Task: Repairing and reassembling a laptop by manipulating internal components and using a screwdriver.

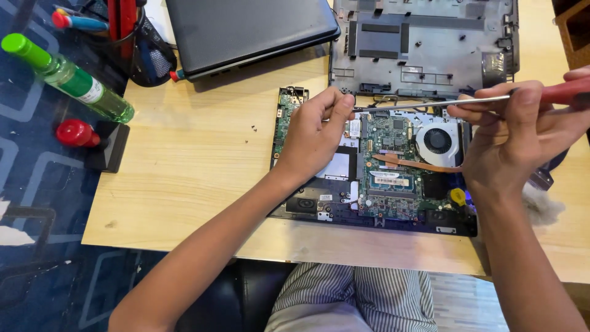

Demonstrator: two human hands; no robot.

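An opened laptop base (319, 206) lies on the wooden table, its green circuit board (393, 138), copper heat pipe and round fan (437, 140) exposed. My left hand (313, 135) rests over the board's left part, fingers pinched together near the screwdriver tip at the board's top edge. My right hand (519, 138) grips a screwdriver (442, 103) with a red handle and long metal shaft, held nearly level and pointing left toward my left fingertips. Whether the left fingers pinch a screw is hidden.
A removed grey bottom cover (424, 43) lies behind the base. A closed dark laptop (246, 31) sits at the back left. A green-capped bottle (67, 77), a red-capped item (77, 132) and a tool holder (132, 37) stand left on a blue mat. Tiny screws (253, 128) lie on the wooden table (184, 166).
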